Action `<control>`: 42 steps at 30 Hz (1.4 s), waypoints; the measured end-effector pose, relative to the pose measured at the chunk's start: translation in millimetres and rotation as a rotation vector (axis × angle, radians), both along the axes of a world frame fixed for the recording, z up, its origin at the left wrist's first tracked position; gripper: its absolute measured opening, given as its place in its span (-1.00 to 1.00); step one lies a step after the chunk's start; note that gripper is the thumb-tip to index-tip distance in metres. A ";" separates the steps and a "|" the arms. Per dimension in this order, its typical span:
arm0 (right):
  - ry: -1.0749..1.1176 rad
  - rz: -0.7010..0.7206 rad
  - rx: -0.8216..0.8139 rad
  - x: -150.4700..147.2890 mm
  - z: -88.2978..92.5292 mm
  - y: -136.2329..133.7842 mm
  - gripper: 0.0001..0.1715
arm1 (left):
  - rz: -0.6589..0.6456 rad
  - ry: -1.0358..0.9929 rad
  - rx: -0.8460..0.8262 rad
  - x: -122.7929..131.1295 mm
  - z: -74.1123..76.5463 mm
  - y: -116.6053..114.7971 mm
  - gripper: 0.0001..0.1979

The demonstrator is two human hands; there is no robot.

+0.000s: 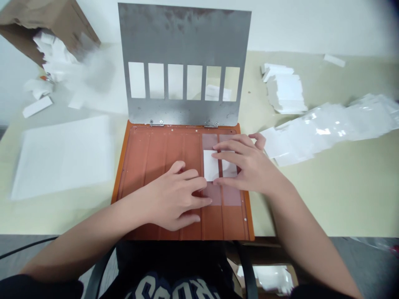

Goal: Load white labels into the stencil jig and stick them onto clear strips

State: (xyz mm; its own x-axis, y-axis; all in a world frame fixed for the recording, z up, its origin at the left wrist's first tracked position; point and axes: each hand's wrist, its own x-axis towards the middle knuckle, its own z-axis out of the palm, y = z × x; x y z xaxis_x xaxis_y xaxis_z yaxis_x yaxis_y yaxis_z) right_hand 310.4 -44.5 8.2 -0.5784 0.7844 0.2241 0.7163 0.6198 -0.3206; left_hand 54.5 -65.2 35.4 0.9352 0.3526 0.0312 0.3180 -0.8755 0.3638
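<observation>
An orange grooved tray (149, 158) lies in front of me with a hinged grey metal lid (183, 37) standing open behind it; the lid has a row of several rectangular windows. Two clear plastic sleeves (231, 195) lie in the tray's right channels. A small white card (210, 165) rests on the left sleeve. My left hand (174, 195) lies flat on the tray with its fingers spread, fingertips touching the card's left edge. My right hand (245, 162) lies over the card and sleeves with its fingers stretched out, pressing them down.
A stack of white sheets (62, 155) lies left of the tray. A torn cardboard box (40, 20) spilling white cards sits at the back left. A pile of white cards (286, 93) and a spread of clear sleeves (333, 124) lie to the right.
</observation>
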 end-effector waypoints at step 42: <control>-0.025 -0.006 -0.014 0.2 1.3 -0.3 -0.64 | 0.137 0.011 0.239 -0.6 -7.9 6.3 -0.63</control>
State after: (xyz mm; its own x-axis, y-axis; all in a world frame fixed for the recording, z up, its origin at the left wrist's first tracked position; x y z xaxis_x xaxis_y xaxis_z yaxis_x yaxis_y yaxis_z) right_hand 310.6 -44.8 9.5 -0.5791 0.7907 0.1985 0.7277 0.6111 -0.3114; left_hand 53.9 -58.9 27.4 0.8800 0.4599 0.1189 0.4424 -0.8846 0.1478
